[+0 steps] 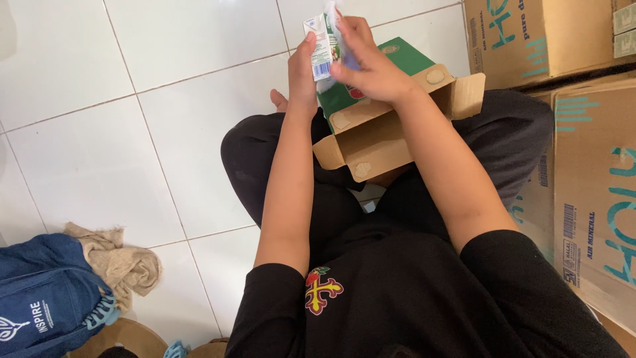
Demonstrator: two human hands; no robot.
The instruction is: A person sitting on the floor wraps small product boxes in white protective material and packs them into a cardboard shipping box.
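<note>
Small carton (322, 46) | pinched by left hand (302, 76), right hand (371, 63) | above open green box (377, 126)

Single view, from a camera worn on the seated person's head, facing steeply down along the black-clad torso (411, 292) to the lap. Both forearms reach away toward the top edge, close to the lens. White tiled floor (132, 132) fills the left; stacked cardboard cartons (589, 199) border the right.

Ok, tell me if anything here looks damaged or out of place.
Nothing looks damaged. The green carton lies open on the lap, flaps splayed. Both hands, left and right, hold a small packet. A beige cloth lies crumpled on the floor.
</note>
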